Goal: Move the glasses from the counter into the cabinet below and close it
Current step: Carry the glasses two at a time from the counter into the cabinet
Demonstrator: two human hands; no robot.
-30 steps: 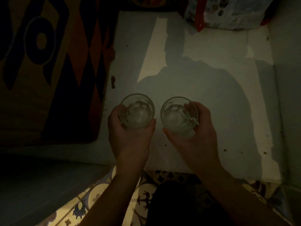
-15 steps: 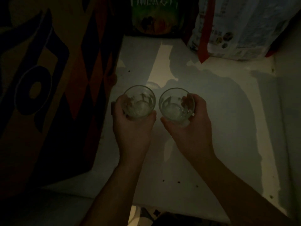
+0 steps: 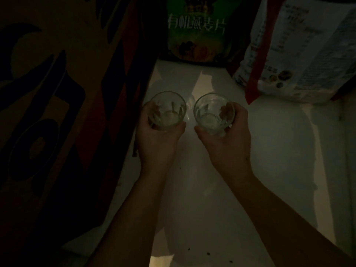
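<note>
Two clear drinking glasses stand upright side by side inside the dim cabinet, over its white shelf floor (image 3: 269,151). My left hand (image 3: 156,139) grips the left glass (image 3: 166,109), fingers curled round its wall. My right hand (image 3: 225,137) grips the right glass (image 3: 213,112) the same way, thumb on the near side. Whether the glass bottoms touch the shelf I cannot tell. The cabinet door is out of view.
A large patterned cardboard box (image 3: 57,112) fills the left side, close to my left hand. A green packet (image 3: 196,31) stands at the back. A white bag with a red strip (image 3: 300,54) sits back right. The cabinet's side wall (image 3: 350,170) closes the right.
Both hands have carried the glasses deeper into the cabinet, towards the green packet and white bag. The tiled floor has dropped out of view.
</note>
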